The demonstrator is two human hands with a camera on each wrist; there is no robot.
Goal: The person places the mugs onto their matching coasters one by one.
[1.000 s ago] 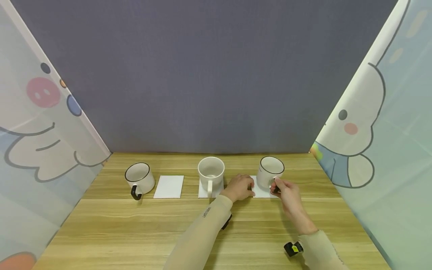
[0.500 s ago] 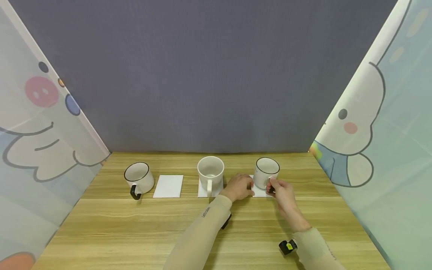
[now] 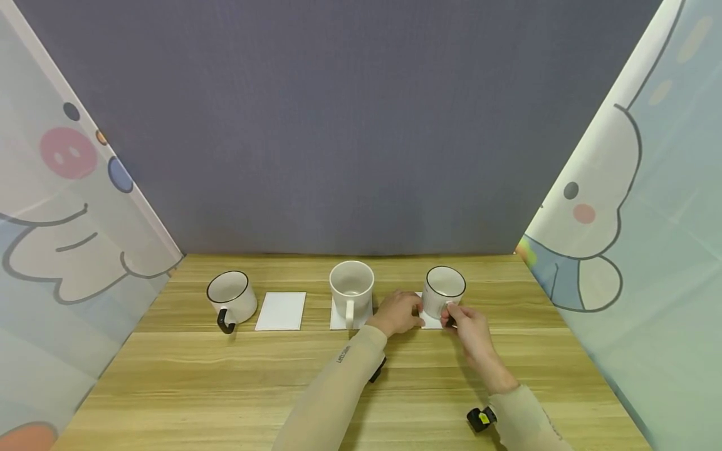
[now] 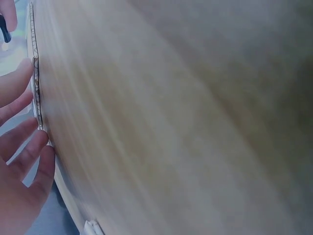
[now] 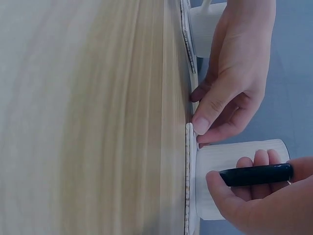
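Observation:
My right hand (image 3: 470,329) pinches the black handle (image 5: 257,175) of a white mug (image 3: 437,300) with a black rim. This mug is upright over a white square coaster (image 3: 431,323), its base at the coaster's surface. To its left, my left hand (image 3: 399,313) touches the coaster's left edge with thumb and fingertips, fingers loosely bent. A plain white mug (image 3: 352,288) with a white handle rests on another coaster (image 3: 337,322), just left of that hand. At far left, a black-rimmed mug (image 3: 237,304) with a black handle stands on bare wood, beside a bare white coaster (image 3: 281,311).
The wooden table (image 3: 225,388) bears the row of mugs and coasters near its back edge. A dark grey panel (image 3: 350,138) rises behind it. Cartoon-printed sheets (image 3: 648,250) hang on both sides. Black wrist cameras (image 3: 481,418) sit on the sleeves.
My right hand has moved the black-rimmed mug left and slightly toward me over the right coaster. My left hand has stayed at that coaster's edge.

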